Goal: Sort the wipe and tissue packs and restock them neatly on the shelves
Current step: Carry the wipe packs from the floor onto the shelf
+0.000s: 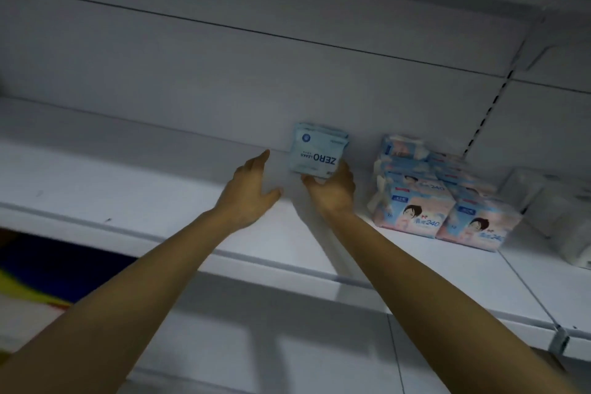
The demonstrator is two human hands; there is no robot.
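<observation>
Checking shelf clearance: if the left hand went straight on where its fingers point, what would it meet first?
The left hand would likely meet the white back panel, just left of the blue ZERO pack; depth is unclear.

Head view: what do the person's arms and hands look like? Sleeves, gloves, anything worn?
Nothing worn that shows. The left forearm and right forearm are bare to the frame edge, with no sleeves. The left hand and right hand have no gloves. No watch, band or ring is visible, though the picture is dim and soft, so a thin ring could be missed.
</observation>
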